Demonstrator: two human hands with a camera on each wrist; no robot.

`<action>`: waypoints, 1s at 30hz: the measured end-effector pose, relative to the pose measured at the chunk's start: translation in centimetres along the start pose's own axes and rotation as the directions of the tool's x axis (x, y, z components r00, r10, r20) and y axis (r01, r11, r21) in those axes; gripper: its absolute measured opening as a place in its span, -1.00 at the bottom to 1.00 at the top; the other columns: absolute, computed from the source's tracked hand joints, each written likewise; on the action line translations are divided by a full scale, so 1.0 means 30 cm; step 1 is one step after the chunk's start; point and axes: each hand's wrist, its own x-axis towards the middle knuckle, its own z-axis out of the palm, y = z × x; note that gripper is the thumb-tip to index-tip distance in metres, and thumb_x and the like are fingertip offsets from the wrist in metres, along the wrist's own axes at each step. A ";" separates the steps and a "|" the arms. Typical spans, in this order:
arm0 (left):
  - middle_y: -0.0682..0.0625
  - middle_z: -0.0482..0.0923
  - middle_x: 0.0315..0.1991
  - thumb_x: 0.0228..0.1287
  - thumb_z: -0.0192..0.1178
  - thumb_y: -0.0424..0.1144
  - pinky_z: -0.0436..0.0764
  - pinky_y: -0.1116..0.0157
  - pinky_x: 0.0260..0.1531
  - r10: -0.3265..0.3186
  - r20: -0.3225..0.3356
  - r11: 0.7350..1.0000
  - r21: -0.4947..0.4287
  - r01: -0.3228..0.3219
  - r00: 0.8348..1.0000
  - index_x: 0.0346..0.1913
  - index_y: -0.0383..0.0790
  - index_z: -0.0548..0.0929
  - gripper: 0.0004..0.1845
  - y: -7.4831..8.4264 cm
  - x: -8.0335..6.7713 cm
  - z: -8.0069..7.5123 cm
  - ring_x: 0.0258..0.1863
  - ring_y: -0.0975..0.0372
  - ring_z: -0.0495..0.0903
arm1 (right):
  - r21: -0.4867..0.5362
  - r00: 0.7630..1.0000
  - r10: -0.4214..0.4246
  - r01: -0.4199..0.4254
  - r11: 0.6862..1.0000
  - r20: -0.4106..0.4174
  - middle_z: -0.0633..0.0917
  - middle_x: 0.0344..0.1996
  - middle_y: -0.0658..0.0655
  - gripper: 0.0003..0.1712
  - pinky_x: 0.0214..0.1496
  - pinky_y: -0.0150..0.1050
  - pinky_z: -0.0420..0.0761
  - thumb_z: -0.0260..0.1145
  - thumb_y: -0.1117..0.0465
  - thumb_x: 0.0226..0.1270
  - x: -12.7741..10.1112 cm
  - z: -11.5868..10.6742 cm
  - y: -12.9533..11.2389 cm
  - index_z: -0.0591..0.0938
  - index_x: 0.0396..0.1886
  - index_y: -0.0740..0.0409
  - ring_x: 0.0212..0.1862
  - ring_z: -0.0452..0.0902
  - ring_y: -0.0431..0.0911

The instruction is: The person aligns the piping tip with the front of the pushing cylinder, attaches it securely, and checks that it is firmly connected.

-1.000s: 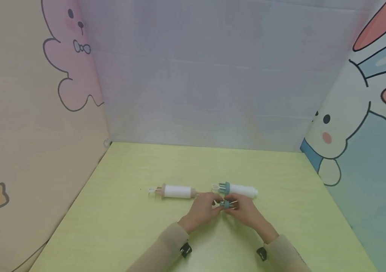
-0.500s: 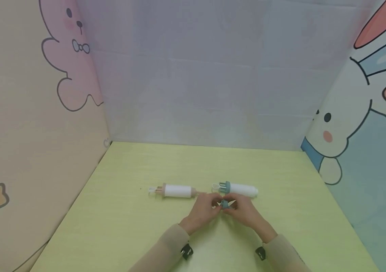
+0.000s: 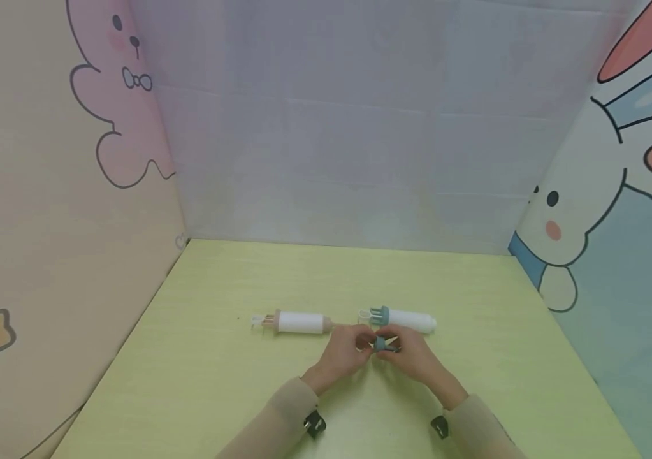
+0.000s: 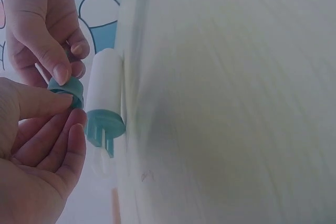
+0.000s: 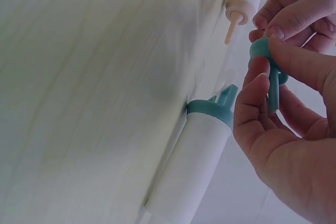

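A yellow-green table (image 3: 188,382) with faint grain lines carries 2 white cylinders, both lying on their sides toward the middle, end to end and apart. The left cylinder (image 3: 301,322) has a beige pronged collar (image 3: 276,321) at its left end and a thin beige stem (image 5: 230,32) at its right. The right cylinder (image 3: 412,320) wears a teal collar (image 3: 384,315) (pronged too) on its left end, with a white loop (image 3: 364,314) beyond.
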 end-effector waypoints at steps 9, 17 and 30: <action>0.00 0.72 -0.33 0.00 0.29 -0.44 0.53 0.58 -0.40 -0.024 -0.022 0.999 -0.037 0.024 0.999 -0.29 -0.20 0.69 -0.83 0.000 0.004 0.008 -0.42 0.42 0.64 | 0.003 1.000 -0.018 0.018 1.000 -0.006 0.69 -0.16 0.13 -0.66 -0.22 -0.30 0.60 0.43 0.34 0.02 -0.001 0.002 0.004 0.62 -0.14 0.17 -0.22 0.64 -0.04; 0.06 0.71 -0.39 0.03 0.29 -0.40 0.52 0.57 -0.42 -0.025 -0.028 1.000 -0.012 0.024 0.999 -0.33 -0.17 0.70 -0.88 0.000 0.006 0.010 -0.45 0.45 0.60 | -0.008 1.000 -0.027 0.027 1.000 -0.003 0.70 -0.17 0.12 -0.66 -0.23 -0.29 0.61 0.44 0.33 0.02 -0.005 -0.001 0.001 0.63 -0.15 0.16 -0.22 0.64 -0.05; 0.14 0.70 -0.41 0.09 0.32 -0.29 0.46 0.56 -0.57 -0.050 0.041 0.999 0.021 0.050 0.998 -0.37 -0.09 0.76 -0.94 0.009 0.013 0.006 -0.59 0.52 0.47 | 0.014 0.998 -0.053 0.053 0.999 0.015 0.69 -0.20 0.06 -0.69 -0.24 -0.22 0.61 0.45 0.30 0.02 -0.013 -0.003 0.014 0.63 -0.18 0.11 -0.23 0.62 -0.07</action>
